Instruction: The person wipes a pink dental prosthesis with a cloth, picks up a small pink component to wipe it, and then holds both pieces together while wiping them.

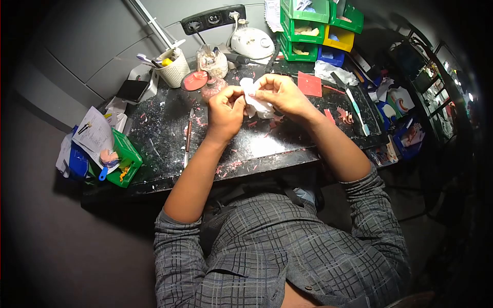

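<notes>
A crumpled white tissue (260, 108) is held up over the worktop between both hands. My left hand (225, 115) is closed, pinching the tissue's left side with thumb and fingers. From the right, my right hand (285, 97) pinches it near the top, its fingers bent. Whether anything is wrapped inside the tissue is hidden. Behind my left hand stands a pinkish glass jar (210, 91). A slim carving knife with a brown handle (189, 131) lies left of my left forearm. A red wax sheet (309, 84) is just beyond my right hand.
The black worktop (164, 128) is strewn with red scraps. A toothbrush (357, 110) lies at right. A white cup of tools (173, 72) and a red round lid (194, 80) stand behind. Green bins (302, 31) are stacked at the back; another green bin (127, 154) sits at left.
</notes>
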Tool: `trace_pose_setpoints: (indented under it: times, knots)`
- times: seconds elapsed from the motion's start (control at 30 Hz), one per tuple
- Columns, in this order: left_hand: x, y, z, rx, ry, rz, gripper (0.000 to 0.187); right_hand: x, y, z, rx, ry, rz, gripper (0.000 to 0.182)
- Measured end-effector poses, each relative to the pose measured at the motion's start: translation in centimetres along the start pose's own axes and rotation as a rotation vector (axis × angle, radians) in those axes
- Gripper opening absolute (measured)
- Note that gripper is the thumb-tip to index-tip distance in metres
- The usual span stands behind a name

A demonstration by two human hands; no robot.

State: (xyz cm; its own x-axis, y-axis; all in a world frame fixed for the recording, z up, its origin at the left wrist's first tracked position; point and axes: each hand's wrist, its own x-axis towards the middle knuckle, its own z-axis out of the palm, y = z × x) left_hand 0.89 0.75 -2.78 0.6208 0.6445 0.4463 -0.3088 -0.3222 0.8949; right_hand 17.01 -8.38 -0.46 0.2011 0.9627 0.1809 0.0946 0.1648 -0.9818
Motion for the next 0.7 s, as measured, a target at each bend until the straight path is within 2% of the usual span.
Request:
trace_pose_setpoints:
  times: [0.07, 0.17, 0.27, 0.7]
  knots:
    - [-0.18, -0.35, 0.27, -0.022, 0.012, 0.016, 0.007, 0.36, 0.61, -0.04, -0.021, 0.022, 0.116, 0.011]
    - [-0.12, -0.31, 0.20, 0.018, 0.010, 0.057, 0.007, 0.31, 0.15, -0.03, 0.128, -0.016, 0.051, 0.013]
    - [-0.02, 0.20, 0.57, -0.032, 0.061, 0.022, 0.008, 0.46, 0.68, -0.89, 0.192, -0.038, 0.079, 0.016]
    - [0.02, -0.26, 0.34, -0.120, 0.029, -0.022, 0.003, 0.34, 0.45, -0.54, 0.058, 0.017, 0.100, 0.014]
